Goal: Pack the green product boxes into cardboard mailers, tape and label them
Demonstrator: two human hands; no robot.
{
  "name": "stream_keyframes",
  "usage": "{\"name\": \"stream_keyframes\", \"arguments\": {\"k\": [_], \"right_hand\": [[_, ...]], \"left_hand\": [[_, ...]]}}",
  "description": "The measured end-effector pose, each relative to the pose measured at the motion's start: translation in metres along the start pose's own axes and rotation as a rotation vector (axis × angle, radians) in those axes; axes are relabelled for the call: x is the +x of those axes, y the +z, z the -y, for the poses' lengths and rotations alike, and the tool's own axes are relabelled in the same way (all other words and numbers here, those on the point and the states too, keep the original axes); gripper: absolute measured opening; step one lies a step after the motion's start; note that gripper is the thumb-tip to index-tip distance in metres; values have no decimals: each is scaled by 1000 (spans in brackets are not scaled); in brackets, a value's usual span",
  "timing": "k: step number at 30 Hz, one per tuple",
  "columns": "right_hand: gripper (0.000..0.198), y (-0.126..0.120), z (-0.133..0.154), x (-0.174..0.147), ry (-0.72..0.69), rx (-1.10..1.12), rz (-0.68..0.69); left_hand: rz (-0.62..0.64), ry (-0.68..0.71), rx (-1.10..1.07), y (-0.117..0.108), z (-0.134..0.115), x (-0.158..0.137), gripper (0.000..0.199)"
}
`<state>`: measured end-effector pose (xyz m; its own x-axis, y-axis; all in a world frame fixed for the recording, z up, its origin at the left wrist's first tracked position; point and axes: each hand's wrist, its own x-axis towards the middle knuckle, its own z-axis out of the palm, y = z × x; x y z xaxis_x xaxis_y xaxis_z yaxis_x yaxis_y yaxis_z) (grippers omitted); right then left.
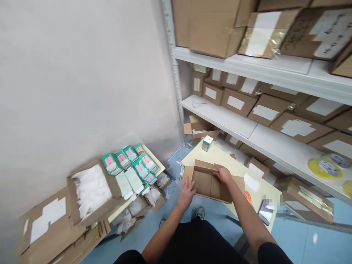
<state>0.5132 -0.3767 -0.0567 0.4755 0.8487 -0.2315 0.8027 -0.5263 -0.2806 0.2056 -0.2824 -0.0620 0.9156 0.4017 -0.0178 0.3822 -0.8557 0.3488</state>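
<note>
An open cardboard box [202,182] with its flaps up is tilted toward me over the near edge of a pale yellow table [189,157]. Its inner cardboard bottom shows. My left hand [187,192] grips the box's left side, fingers over the edge. On the far side, my right hand [224,174] has its fingers closed over the edge by a flap. A small green and white carton [206,143] stands on the table beyond the box. To the right of my right forearm are an orange item [248,198], partly hidden, and a phone [265,212].
At left, a second table holds several green and pink cartons [141,168] and a box of white material [92,189]. Flattened cardboard [55,220] lies nearer. Shelves [220,115] with labelled boxes rise at right, with yellow tape rolls [324,167]. A power strip [182,170] lies on the floor.
</note>
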Motion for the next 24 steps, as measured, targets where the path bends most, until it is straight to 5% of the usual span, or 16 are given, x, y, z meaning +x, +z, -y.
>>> {"name": "stream_keyframes", "arguments": {"k": [3,10,15,20,24], "right_hand": [[33,-15,44,6,-82,-48,83],[34,-7,196,6,-265,-132,72],[63,38,318,-2,-500,-14,-59],[58,96,438,-16,-778,261,-146],[51,130,521,-35,-825,324,-132]], "left_hand": [[-75,-34,-12,-16,18,-27,32],[-260,-181,-17,-44,77,-145,14],[-299,-303,-60,-55,116,-251,6],[-384,-461,-127,-60,146,-348,14],[-397,-559,-140,-64,165,-415,14]]}}
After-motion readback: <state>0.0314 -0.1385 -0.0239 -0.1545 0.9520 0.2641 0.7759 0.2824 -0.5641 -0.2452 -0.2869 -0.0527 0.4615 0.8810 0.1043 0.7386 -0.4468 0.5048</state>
